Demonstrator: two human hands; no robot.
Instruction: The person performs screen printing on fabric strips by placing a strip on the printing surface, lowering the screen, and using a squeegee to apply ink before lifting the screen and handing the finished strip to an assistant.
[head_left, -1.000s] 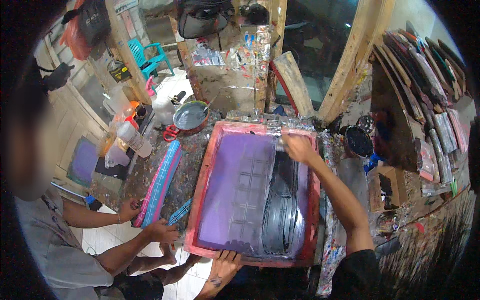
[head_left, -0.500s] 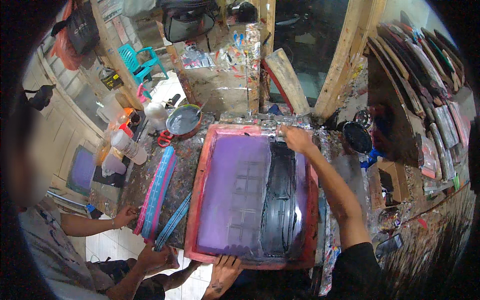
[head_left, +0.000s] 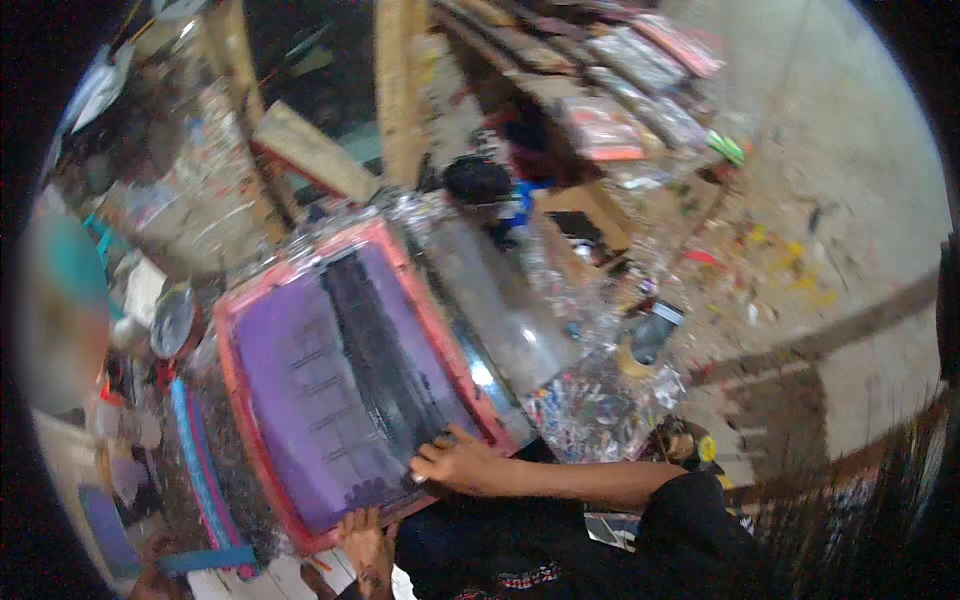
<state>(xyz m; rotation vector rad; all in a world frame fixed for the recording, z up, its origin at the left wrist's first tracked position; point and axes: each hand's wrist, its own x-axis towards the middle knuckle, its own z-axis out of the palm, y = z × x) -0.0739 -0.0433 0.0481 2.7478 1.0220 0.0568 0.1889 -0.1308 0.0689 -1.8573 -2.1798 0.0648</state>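
Observation:
A screen-printing frame with red-pink rails and purple mesh lies tilted on the worktable in front of me. Black ink runs in a dark band along the mesh, beside a printed pattern of thin lines. At the near end of that band, my right hand is closed with its fingers curled; a small pale bit shows under them, but blur hides what it is. My left hand grips the frame's near rail, fingers over the top.
Left of the frame lie long blue and pink strips; a co-worker's hand is by another blue strip. A bowl stands beyond. To the right are a cardboard box, a black-topped pot and a phone.
My right hand has come from the frame's far end to its near end, along the dark band. My left hand stays at the near rail. The view has swung right.

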